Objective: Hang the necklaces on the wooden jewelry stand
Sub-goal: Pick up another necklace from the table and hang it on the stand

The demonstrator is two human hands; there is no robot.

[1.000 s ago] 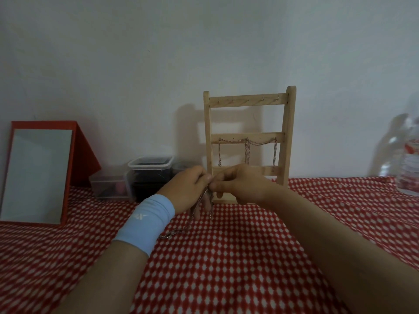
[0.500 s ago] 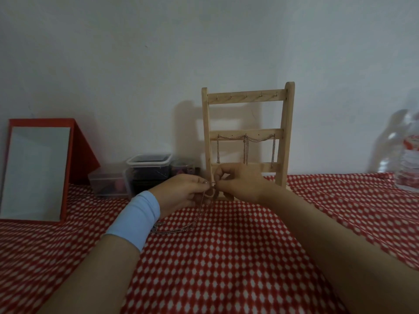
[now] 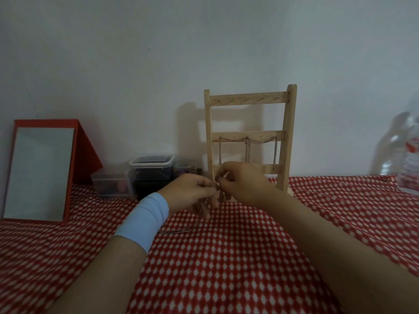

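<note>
The wooden jewelry stand (image 3: pixel 289 137) stands upright against the wall on the red checked tablecloth (image 3: pixel 226 268). Silver chains (image 3: pixel 248 148) hang from its middle bar. My left hand (image 3: pixel 192 193), with a light blue wristband, and my right hand (image 3: pixel 242 184) meet just in front of the stand's bottom bar. Both pinch a thin silver necklace (image 3: pixel 181 231) near its top. The chain drops from my fingers and its lower end lies on the cloth.
A red-framed mirror (image 3: pixel 40 173) leans at the left. Small plastic containers (image 3: pixel 149 175) sit by the wall, left of the stand. A clear plastic bottle (image 3: pixel 408 159) stands at the right edge.
Both hands have risen slightly toward the stand's bottom bar while still pinching the necklace. The chain's lower end has shifted on the cloth.
</note>
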